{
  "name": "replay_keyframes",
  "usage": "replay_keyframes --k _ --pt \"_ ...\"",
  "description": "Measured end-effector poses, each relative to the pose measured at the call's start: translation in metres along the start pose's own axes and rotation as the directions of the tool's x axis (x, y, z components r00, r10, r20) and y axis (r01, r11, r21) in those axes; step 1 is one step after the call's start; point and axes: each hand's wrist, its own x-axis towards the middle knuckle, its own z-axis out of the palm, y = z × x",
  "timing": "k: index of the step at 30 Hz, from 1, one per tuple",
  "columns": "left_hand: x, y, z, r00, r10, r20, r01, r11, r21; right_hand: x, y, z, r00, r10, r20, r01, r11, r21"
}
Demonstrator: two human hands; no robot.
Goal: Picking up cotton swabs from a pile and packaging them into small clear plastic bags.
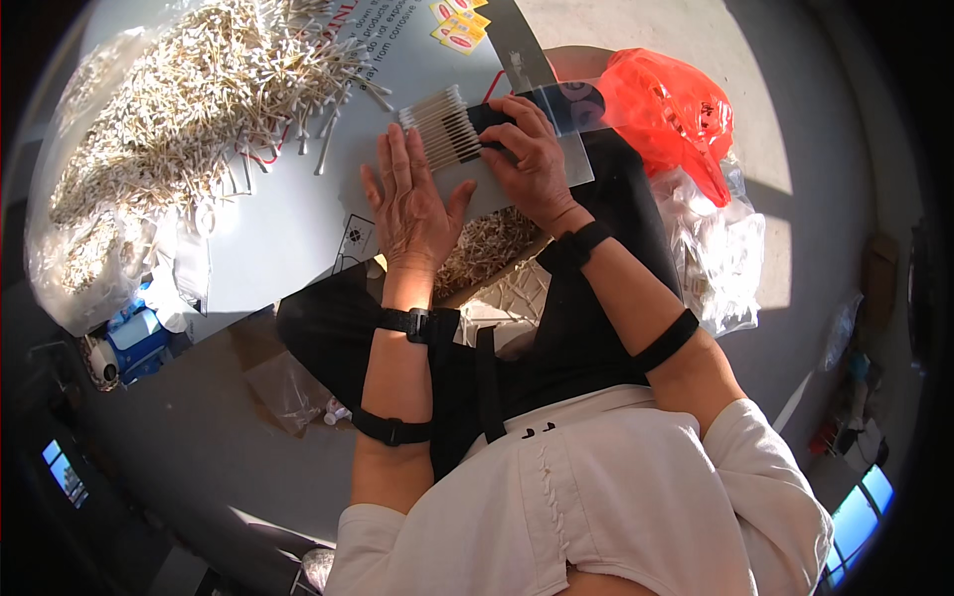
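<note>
A neat row of cotton swabs (439, 127) lies side by side on the grey-white board (288, 223). My left hand (412, 209) is flat and open, its stretched fingers against the left end of the row. At the other end is my right hand (530, 159), fingers bent, with thumb and fingertips drawn together by the swab tips. What it pinches, if anything, I cannot make out. Partly under the right hand is a flat black piece (483, 118). To the left spreads a large heap of loose cotton swabs (199, 109), partly inside a clear plastic bag (60, 283).
Below the board's near edge, a box of more loose swabs (487, 243) sits between my legs. Small yellow-and-red labels (461, 26) lie at the far edge. A red plastic bag (666, 109) and clear bags (711, 268) are at right. A blue-and-white object (137, 338) stands at lower left.
</note>
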Motion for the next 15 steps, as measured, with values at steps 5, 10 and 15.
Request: replay_keyframes --k 5,10,15 --pt "0.0009 -0.0001 0.0016 0.999 -0.002 0.038 0.0 0.999 0.049 0.0001 0.0009 0.0005 1.0 -0.007 -0.006 0.008 1.0 0.003" --pt "0.0012 0.0004 0.0015 0.999 -0.008 0.049 0.005 0.998 0.056 0.0004 0.0011 0.0008 1.0 -0.014 -0.005 0.014 1.0 -0.012" --pt "0.001 0.0006 0.0014 0.998 -0.011 0.054 0.008 0.998 0.059 -0.0001 0.0003 0.0015 1.0 -0.015 -0.001 0.015 0.999 -0.031"
